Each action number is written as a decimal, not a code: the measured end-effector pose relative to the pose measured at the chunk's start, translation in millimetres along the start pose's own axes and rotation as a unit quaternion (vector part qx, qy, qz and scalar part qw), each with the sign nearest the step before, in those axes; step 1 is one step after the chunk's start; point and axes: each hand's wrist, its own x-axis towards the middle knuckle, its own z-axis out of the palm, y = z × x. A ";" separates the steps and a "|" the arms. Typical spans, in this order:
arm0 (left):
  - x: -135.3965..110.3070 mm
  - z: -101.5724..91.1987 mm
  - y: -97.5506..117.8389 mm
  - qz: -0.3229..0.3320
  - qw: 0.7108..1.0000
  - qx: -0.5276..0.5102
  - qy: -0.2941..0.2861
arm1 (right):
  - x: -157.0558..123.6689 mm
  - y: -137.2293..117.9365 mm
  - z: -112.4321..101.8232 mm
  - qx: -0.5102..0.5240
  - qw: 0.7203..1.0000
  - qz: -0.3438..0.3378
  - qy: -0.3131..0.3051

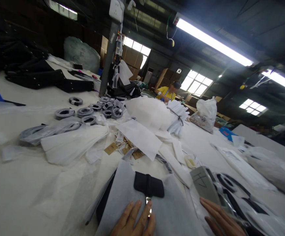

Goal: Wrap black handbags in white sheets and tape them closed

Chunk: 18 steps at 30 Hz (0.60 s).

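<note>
My left hand [135, 221] lies flat with fingers spread on a white tissue-like sheet [172, 203]. One fingertip touches a shiny metal clasp [148, 205] that hangs below a black tab [148, 185]. Black material [104, 203] shows under the sheet's left edge; the rest of it is hidden. My right hand [222, 216] has its fingers stretched out at the right, holding nothing visible. Just beyond it stands a grey-green object with dark handwritten marks [205, 183]. Beside that lie black straps in clear plastic [240, 193].
Coiled straps [85, 112], white sheets [140, 136] and brown tags [126, 147] crowd the table's middle. A tied bundle of white strips [178, 118] and a full plastic bag [203, 113] stand farther back. A post [108, 59] rises behind. A person in yellow [165, 93] is beyond.
</note>
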 end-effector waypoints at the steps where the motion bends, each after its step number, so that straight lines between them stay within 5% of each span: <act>1: -0.5 0.0 -0.2 0.011 1.000 -0.001 -0.015 | 4.6 -2.4 1.2 0.011 1.000 0.012 0.011; 7: -0.1 -3.8 -0.9 0.009 1.000 0.000 -0.014 | 64.2 -42.2 -0.4 0.083 0.996 0.032 0.033; 12: 9.4 -15.7 -4.3 0.026 0.999 -0.003 -0.038 | 118.7 -90.0 -20.5 0.125 0.983 -0.124 -0.046; 15: 12.6 -16.0 -3.9 0.017 1.000 -0.006 -0.021 | 124.4 -108.1 -12.3 0.120 0.969 -0.214 -0.036; 18: 12.2 -11.9 -3.9 0.016 1.000 -0.009 0.002 | 107.4 -111.6 12.6 0.113 0.973 -0.200 0.012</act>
